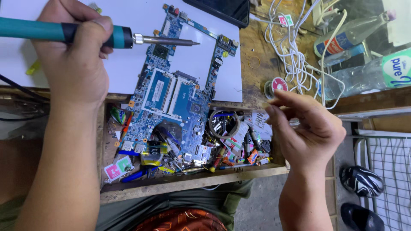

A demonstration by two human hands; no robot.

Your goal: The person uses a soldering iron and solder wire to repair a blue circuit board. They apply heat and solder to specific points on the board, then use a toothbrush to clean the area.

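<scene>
A teal-handled soldering iron with a black collar and a slim metal tip is gripped in the clenched left hand, the fingers being wrapped round the handle. The iron is held level above a white rectangular sheet, and its tip is directed toward the right, over the upper part of a blue, irregularly shaped laptop circuit board. The board is laid aslant: its upper end is carried by the white sheet on the wooden worktop, while its lower end is extended over an open wooden drawer filled with small mixed parts and tools. The right hand is raised beside the drawer's right edge, well apart from the board; its thumb and fingertips are pinched together on a thin strand, apparently solder wire, though this is too fine to be identified with certainty. Just beyond the right hand, a small spool with a red label is seen on the worktop, beside a bundle of white cables. Two clear plastic bottles are laid at the upper right, and a dark-screened device is placed at the sheet's far edge.
</scene>
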